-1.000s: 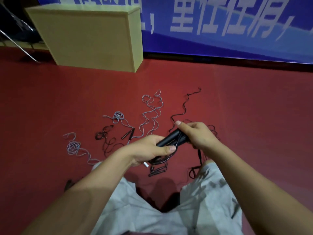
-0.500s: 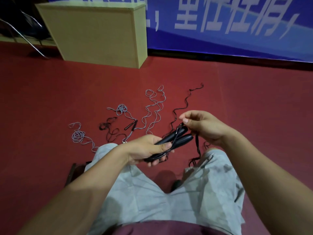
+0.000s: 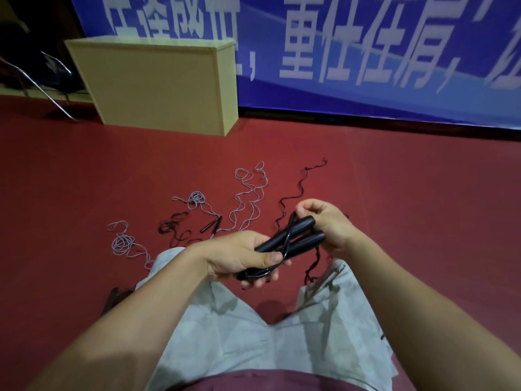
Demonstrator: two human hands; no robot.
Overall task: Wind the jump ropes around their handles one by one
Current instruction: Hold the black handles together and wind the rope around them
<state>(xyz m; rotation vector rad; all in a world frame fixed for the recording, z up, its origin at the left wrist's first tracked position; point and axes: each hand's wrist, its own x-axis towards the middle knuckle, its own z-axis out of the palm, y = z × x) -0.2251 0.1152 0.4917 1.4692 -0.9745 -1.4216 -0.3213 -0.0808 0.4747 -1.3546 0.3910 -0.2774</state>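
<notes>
My left hand [image 3: 239, 256] grips two black jump-rope handles [image 3: 296, 238] side by side, pointing up and right above my lap. The black rope [image 3: 287, 235] crosses over the handles in a loop. My right hand [image 3: 324, 221] sits at the far ends of the handles and pinches the black rope near its fingertips. The rest of that rope trails away on the floor [image 3: 301, 187] and hangs below my right hand. A grey jump rope [image 3: 251, 198] with small black handles [image 3: 211, 224] lies loose on the red floor ahead.
More tangled rope lies left: a grey coil [image 3: 121, 244] and a black tangle [image 3: 172, 225]. A pale wooden box [image 3: 160, 83] stands at the back left before a blue banner [image 3: 366, 52]. Metal chair legs [image 3: 42, 88] show at far left. I sit in grey shorts [image 3: 239, 334].
Both hands and the handles have lifted from near the floor up over my lap. My right hand has carried the rope across the handles toward their far ends.
</notes>
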